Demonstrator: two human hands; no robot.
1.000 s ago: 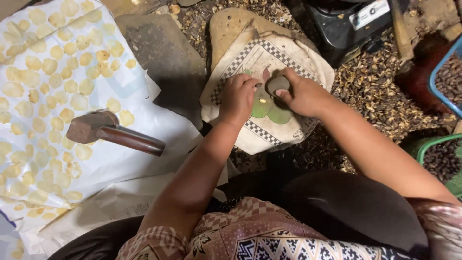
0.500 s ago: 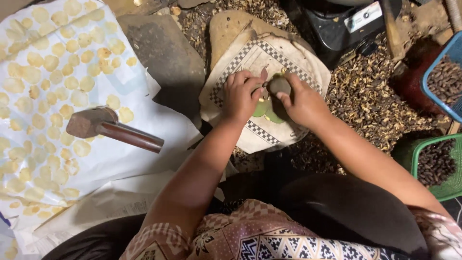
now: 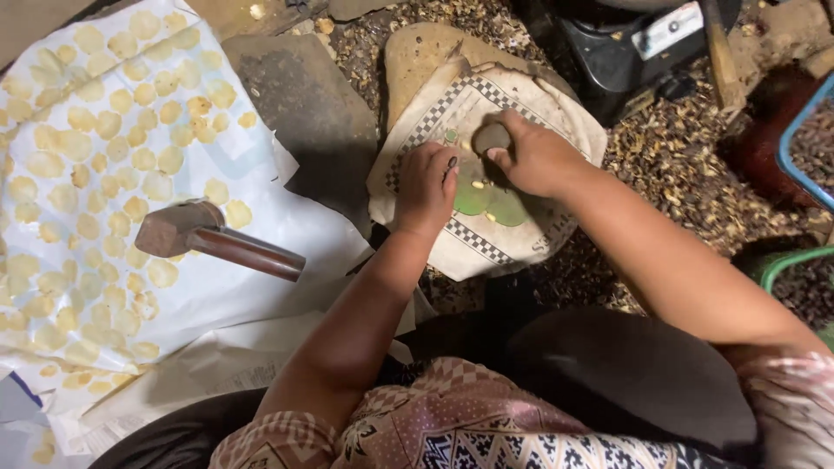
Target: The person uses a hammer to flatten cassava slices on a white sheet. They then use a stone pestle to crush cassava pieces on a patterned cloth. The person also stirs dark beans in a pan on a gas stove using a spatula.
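Observation:
My right hand grips a small rounded grey stone over a cream cloth with a checkered border draped on a flat rock. My left hand rests fingers-curled on the cloth just left of the stone, pinching something small and dark. Between the hands a few small yellowish kernels lie on the cloth's green patch.
A hammer with a wooden handle lies on white sheets covered with several flattened yellow discs. A dark flat stone slab sits beside it. Shell litter covers the ground; a black machine, blue and green baskets stand right.
The stone in my right hand has shifted slightly up and left on the cloth, and my left hand stays beside it. The view tilted a little.

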